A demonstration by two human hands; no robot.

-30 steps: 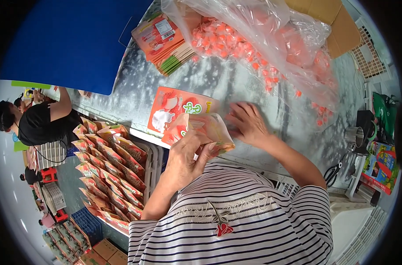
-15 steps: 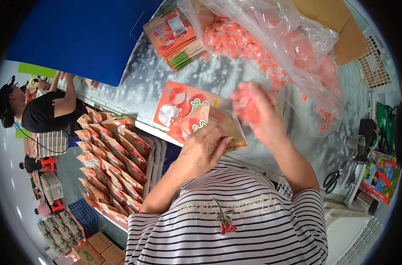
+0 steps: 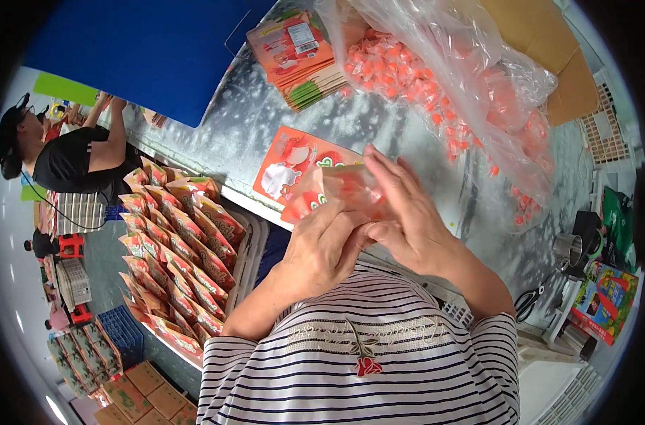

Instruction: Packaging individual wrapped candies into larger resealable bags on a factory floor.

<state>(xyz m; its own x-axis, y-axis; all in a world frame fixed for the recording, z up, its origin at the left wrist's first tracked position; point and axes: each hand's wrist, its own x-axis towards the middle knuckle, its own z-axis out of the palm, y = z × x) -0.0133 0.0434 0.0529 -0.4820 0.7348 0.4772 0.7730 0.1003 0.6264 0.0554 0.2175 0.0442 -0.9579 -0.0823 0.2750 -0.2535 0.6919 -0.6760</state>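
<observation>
My left hand (image 3: 326,244) is closed on the near side of a red-orange printed pouch (image 3: 304,203), holding it upright with its mouth spread. Orange-red wrapped candies (image 3: 359,196) show in that mouth. Over the right side of the opening, my right hand (image 3: 416,223) stretches its fingers out flat, its thumb close to my left fingers. Whether anything is left under its palm is hidden. A flat pouch (image 3: 283,159) of the same print lies on the table just behind the held one.
Loose wrapped candies (image 3: 400,74) spill from a clear plastic bag (image 3: 471,78) beside a cardboard box (image 3: 542,42). A stack of flat pouches (image 3: 294,57) lies at the back. Filled pouches (image 3: 180,248) stand in a crate at left. Scissors (image 3: 528,301) lie right. Another person (image 3: 74,159) works far left.
My right hand has brought its fistful of candies left to the pouch, and its fingers have straightened over the mouth. Candies now show inside. My left hand keeps its hold.
</observation>
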